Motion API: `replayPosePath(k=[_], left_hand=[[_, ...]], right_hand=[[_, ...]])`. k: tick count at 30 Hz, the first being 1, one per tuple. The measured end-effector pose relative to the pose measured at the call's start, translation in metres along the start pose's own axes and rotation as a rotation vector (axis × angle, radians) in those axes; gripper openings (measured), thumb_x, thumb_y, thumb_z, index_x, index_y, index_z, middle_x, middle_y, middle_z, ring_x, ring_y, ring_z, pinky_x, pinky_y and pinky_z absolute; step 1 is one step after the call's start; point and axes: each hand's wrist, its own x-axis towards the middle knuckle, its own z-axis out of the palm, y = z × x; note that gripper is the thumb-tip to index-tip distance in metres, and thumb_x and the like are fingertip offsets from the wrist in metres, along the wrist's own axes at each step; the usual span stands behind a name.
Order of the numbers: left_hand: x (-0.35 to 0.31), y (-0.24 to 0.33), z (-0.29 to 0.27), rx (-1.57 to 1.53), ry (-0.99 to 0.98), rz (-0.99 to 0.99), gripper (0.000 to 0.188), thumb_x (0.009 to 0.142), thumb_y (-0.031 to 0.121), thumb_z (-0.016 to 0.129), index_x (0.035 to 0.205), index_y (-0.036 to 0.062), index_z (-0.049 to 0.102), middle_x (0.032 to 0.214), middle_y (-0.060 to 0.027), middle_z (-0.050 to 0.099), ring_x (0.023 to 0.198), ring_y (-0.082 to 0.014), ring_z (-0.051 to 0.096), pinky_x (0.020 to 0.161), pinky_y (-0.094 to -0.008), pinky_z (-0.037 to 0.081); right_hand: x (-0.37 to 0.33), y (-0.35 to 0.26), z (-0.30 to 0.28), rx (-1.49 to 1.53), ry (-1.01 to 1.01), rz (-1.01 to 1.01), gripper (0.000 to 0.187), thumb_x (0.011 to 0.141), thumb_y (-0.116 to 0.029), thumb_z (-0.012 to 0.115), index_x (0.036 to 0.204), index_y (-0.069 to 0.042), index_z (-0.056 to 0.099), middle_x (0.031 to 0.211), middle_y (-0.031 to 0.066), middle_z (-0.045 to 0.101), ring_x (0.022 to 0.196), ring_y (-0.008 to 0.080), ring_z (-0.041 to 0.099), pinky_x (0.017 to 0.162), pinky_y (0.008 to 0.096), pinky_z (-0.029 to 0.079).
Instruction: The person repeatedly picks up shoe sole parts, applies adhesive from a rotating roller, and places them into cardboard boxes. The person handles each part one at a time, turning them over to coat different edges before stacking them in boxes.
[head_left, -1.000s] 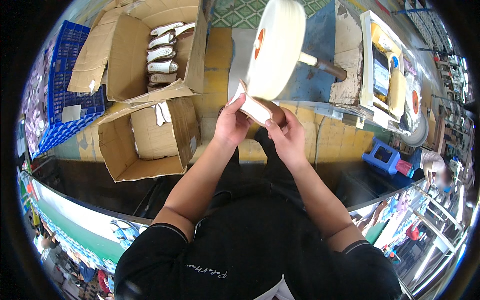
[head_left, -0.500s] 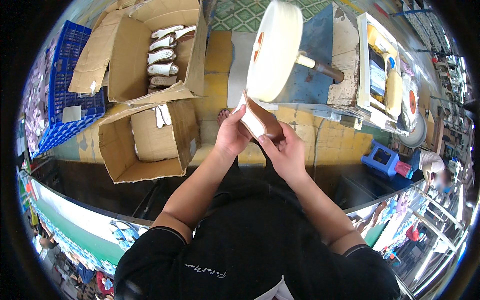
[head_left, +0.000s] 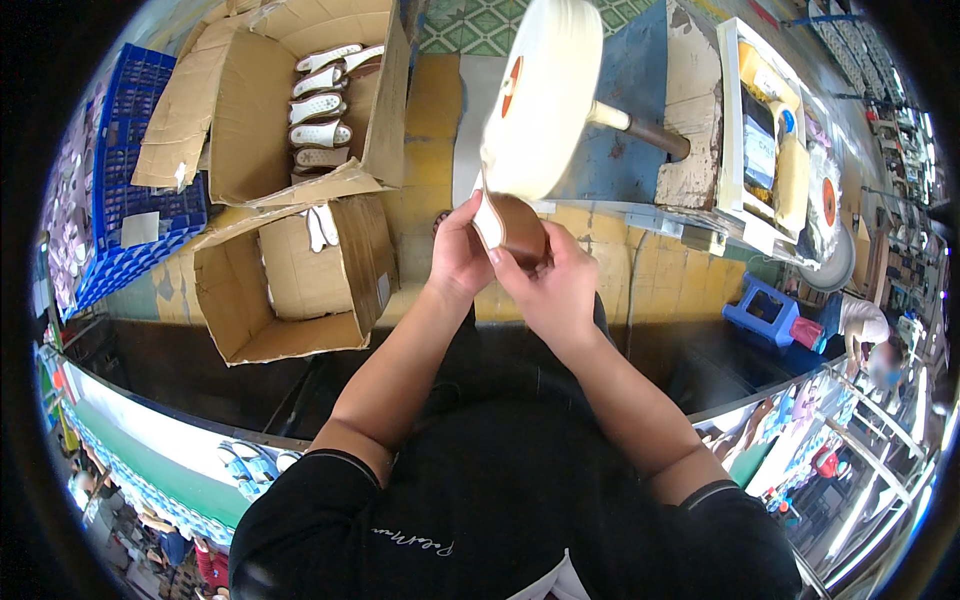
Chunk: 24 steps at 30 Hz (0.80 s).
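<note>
Both hands hold one brown slipper with a white face (head_left: 521,229) in front of my body. My left hand (head_left: 459,258) grips its left side, its fingers partly hidden behind it. On the right, my right hand (head_left: 553,290) is closed around the slipper's near end, thumb on top. The slipper's far tip meets the lower edge of a large white buffing wheel (head_left: 535,110) with an orange centre; whether it presses on it I cannot tell. A thick shaft (head_left: 640,132) carries the wheel from a blue and white machine housing (head_left: 690,110).
At the left, an open cardboard box (head_left: 245,125) holds several similar slippers (head_left: 320,105). A second box (head_left: 225,300) nearer me has white pieces inside. A blue crate (head_left: 150,150) stands far left. A white tray (head_left: 731,120) and a blue stool (head_left: 762,310) are at the right.
Both hands have shifted slightly left with the slipper, and it has turned so that more brown shows. Its far tip is now against the wheel's lower left edge.
</note>
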Motion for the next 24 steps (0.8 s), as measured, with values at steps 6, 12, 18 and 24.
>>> replayPosePath(k=[6, 12, 18, 24], left_hand=[[0.016, -0.001, 0.004, -0.033, 0.098, 0.022, 0.044, 0.115, 0.034, 0.066, 0.144, 0.0015, 0.066, 0.137, -0.0172, 0.075, 0.128, -0.0363, 0.071, 0.119, -0.0565, 0.053], [0.012, -0.005, -0.002, -0.021, 0.044, -0.013, 0.046, 0.116, 0.038, 0.063, 0.144, 0.0016, 0.066, 0.138, -0.0185, 0.075, 0.127, -0.0368, 0.072, 0.118, -0.0571, 0.054], [0.008, -0.018, -0.003, -0.068, 0.014, -0.043, 0.046, 0.117, 0.039, 0.058, 0.142, 0.0016, 0.067, 0.136, -0.0188, 0.076, 0.127, -0.037, 0.072, 0.117, -0.0572, 0.055], [0.026, -0.018, 0.001, -0.05, 0.015, -0.049, 0.047, 0.116, 0.042, 0.062, 0.141, 0.0026, 0.068, 0.137, -0.0176, 0.076, 0.128, -0.0374, 0.071, 0.118, -0.0588, 0.053]], right_hand=[[0.018, -0.005, -0.001, -0.083, 0.003, -0.024, 0.038, 0.095, -0.021, 0.092, 0.116, 0.007, 0.077, 0.091, 0.009, 0.081, 0.073, 0.0075, 0.07, 0.068, 0.0282, 0.059], [0.019, -0.003, 0.003, -0.127, 0.017, 0.01, 0.046, 0.085, -0.032, 0.096, 0.112, 0.0, 0.079, 0.093, 0.0187, 0.082, 0.076, 0.0337, 0.08, 0.073, 0.0423, 0.065], [0.014, -0.02, -0.006, -0.108, 0.071, -0.059, 0.041, 0.087, -0.029, 0.094, 0.109, 0.002, 0.079, 0.092, 0.017, 0.082, 0.08, 0.0272, 0.081, 0.073, 0.0387, 0.066], [0.026, -0.017, -0.007, -0.25, 0.06, -0.056, 0.039, 0.088, -0.025, 0.093, 0.114, 0.002, 0.08, 0.097, 0.0164, 0.085, 0.083, 0.0268, 0.084, 0.076, 0.0399, 0.067]])
